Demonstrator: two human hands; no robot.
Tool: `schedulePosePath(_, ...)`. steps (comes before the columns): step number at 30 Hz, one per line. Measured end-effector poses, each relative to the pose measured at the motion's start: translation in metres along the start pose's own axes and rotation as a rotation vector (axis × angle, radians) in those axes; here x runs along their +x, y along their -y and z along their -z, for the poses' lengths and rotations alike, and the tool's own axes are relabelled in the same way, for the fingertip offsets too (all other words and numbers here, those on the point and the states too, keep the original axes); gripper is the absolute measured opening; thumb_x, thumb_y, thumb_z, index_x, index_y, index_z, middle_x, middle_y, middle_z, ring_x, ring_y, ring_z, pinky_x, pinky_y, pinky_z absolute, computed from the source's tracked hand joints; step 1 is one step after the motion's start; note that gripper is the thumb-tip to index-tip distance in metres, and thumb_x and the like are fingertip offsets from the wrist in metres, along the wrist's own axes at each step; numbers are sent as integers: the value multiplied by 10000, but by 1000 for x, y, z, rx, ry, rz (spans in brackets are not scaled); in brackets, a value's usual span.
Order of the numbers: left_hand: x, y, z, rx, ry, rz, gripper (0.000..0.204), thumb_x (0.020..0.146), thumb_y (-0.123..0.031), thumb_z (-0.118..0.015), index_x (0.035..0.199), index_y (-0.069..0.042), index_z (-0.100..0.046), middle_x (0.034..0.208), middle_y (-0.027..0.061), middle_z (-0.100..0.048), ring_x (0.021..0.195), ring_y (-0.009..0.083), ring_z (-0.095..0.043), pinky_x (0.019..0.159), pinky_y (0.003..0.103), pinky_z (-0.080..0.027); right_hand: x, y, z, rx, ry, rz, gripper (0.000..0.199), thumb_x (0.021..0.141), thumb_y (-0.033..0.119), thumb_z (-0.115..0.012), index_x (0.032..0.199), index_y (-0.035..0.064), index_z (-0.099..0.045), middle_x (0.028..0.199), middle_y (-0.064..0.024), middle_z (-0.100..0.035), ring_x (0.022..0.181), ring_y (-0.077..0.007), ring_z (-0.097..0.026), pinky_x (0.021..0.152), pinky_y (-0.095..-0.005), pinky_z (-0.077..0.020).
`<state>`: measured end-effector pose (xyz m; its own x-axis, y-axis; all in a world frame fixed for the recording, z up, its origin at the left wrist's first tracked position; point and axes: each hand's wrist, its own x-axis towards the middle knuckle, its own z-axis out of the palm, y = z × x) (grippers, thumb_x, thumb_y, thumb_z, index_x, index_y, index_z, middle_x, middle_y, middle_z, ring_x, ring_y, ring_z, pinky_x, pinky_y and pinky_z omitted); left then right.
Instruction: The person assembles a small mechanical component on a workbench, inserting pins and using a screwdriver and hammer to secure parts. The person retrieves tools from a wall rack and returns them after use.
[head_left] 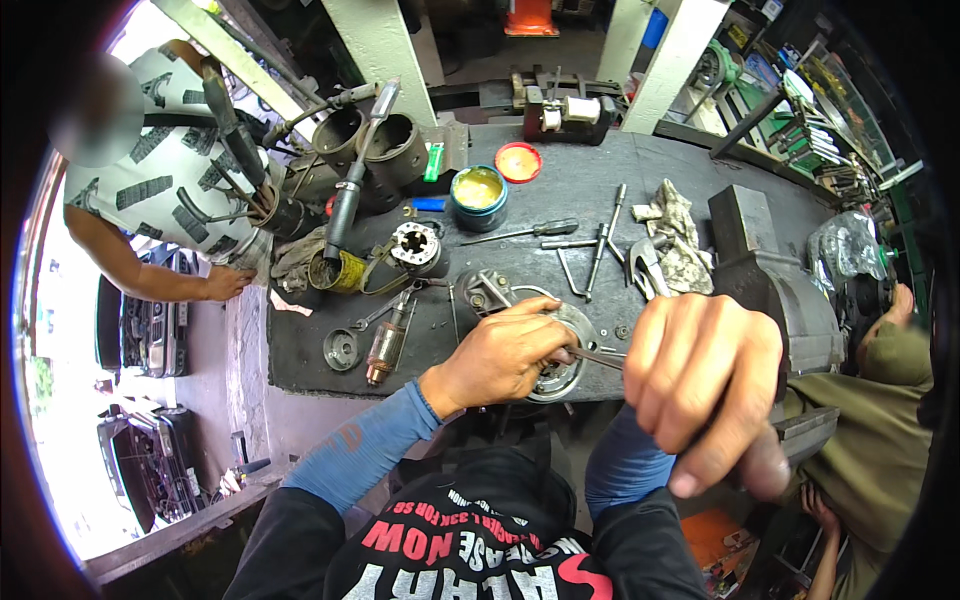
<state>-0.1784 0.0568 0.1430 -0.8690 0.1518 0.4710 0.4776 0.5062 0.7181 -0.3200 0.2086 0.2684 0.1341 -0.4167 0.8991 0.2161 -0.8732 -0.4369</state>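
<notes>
Left hand: the left hand [505, 355] is laid on the round grey metal motor end housing [560, 360] at the near edge of the bench, fingers curled closed over its rim and top

Right hand: the right hand [705, 385] is held raised to the right of the housing, close to the camera, clenched into a fist around a tool handle that is hidden inside the grip

Tool shaft: a thin metal tool shaft [597, 357] is seen running from the right fist leftward to the housing, its tip met under the left fingers

Housing position: the housing is set just in front of the person's chest, under the left hand and to the left of and below the right hand

Bench: the dark, worn bench [560, 175] is strewn with parts

Nearby things: a copper-wound motor armature [385, 345] lies left of the left hand; a black-handled screwdriver [520, 233] and a crumpled grey rag [675, 235] lie farther back; an open round tin of yellow grease [478, 195] stands behind them

Other people: another person's hand [225, 283] rests on the bench's left edge
</notes>
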Motion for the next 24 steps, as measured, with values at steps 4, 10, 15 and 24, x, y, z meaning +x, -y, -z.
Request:
schedulePosePath(4, -10, 0, -1, 42, -67, 40, 365, 641, 127, -653, 972, -12, -718, 861, 116, -723, 885, 348, -735, 1137, 544, -536, -10, -28, -71, -685, -933, 48, 383, 1100, 266, -653, 860, -25, -589, 575, -74, -543, 439, -169, -533, 421, -311, -414)
schedulePosePath(10, -13, 0, -1, 28, -99, -7, 390, 658, 125, -639, 1021, -9, -695, 830, 92, -695, 819, 316, -722, 1131, 530, -546, -10, -12, -46, -399, -501, -121, 535, 1104, 489, -614, 803, 47, -621, 571, -42, -578, 440, -162, -507, 455, -295, -395)
schedulePosePath(15, -10, 2, -3, 46, -67, -16, 372, 671, 108, -655, 1019, -14, -707, 843, 95, -699, 829, 309, -724, 1128, 529, -550, -13, -11, -10, -31, -251, -133, 528, 1076, 371, -638, 725, -22, -664, 579, -107, -620, 433, -222, -564, 442, -343, -427)
schedulePosePath(24, -16, 6, -8, 25, -127, -47, 250, 744, -18, -701, 987, -62, -664, 837, 75, -654, 852, 297, -692, 1100, 508, -539, -8, -16, -71, -468, -819, -161, 435, 1006, 327, -567, 658, 67, -539, 488, -60, -521, 373, -174, -472, 430, -324, -367)
